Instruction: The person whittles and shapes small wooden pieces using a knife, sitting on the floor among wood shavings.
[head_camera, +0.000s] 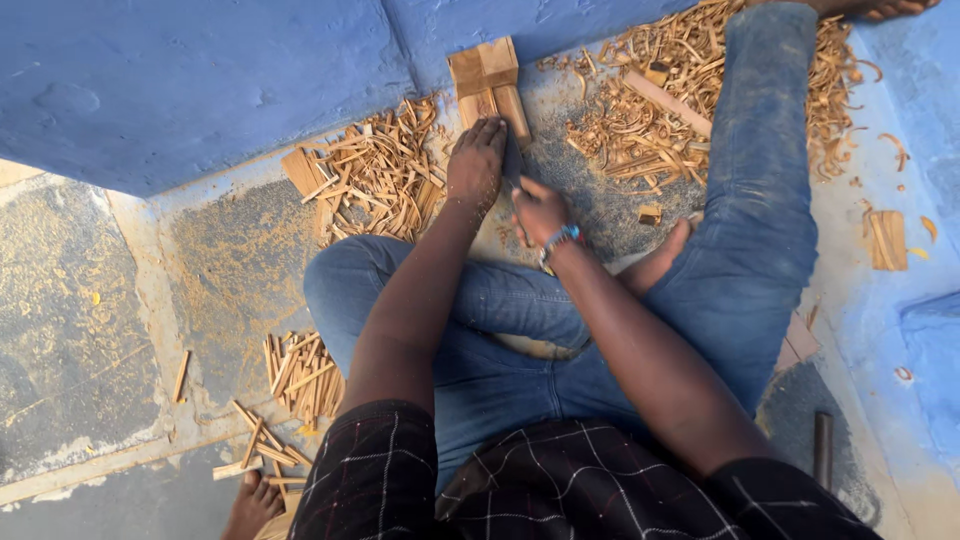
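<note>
Wood block (487, 85) tan, upright (grooved) | left hand (474, 165) fingers pressing it | right hand (538, 210) clenched on blade (512, 160)

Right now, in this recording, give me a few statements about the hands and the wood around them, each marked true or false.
1. The left hand presses on a wooden block. True.
2. The right hand is bare at the wrist. False: a blue beaded bracelet circles it.
3. Wood shavings lie heaped beside the outstretched leg. True.
4. The wall behind the work is red. False: it is blue.
5. A pile of thin wood strips lies left of the left hand. True.
</note>
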